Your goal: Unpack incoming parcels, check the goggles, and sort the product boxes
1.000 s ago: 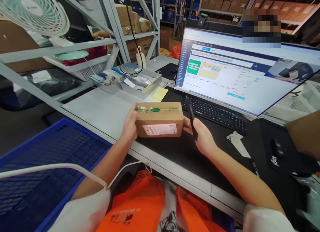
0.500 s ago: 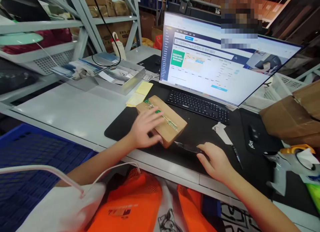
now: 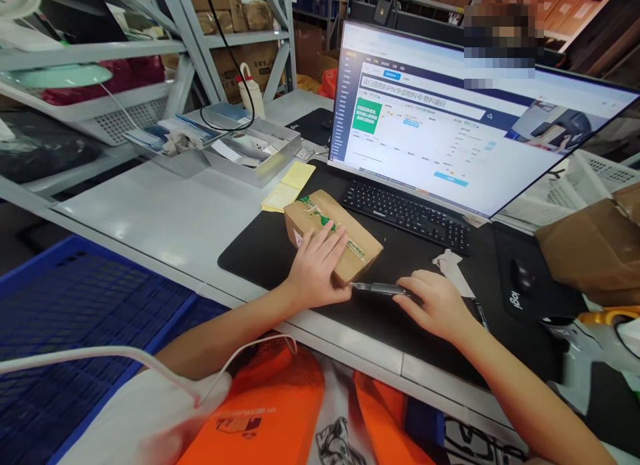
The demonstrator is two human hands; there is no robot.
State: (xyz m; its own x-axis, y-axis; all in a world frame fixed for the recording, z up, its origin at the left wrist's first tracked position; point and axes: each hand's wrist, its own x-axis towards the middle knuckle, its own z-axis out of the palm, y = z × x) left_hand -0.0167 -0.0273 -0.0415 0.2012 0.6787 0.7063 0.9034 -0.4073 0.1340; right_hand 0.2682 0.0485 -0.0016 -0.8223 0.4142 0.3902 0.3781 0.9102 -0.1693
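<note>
A small brown cardboard box with green-printed clear tape along its top sits on the black desk mat. My left hand rests on its near side, fingers across the top and thumb low at the near corner, holding it. In my right hand is a utility knife, gripped by the handle. Its blade points left, with the tip at the box's near lower corner beside my left thumb. Whether the blade touches the cardboard, I cannot tell.
A monitor and black keyboard stand behind the box. Yellow notes lie to its left, a metal tray beyond. To the right are a paper scrap, pen, mouse and larger carton. A blue crate stands lower left.
My left hand has settled from above the box onto its near side, fingers now closer together. The knife has come level, its tip now at the box's near corner. The view has shifted slightly.
</note>
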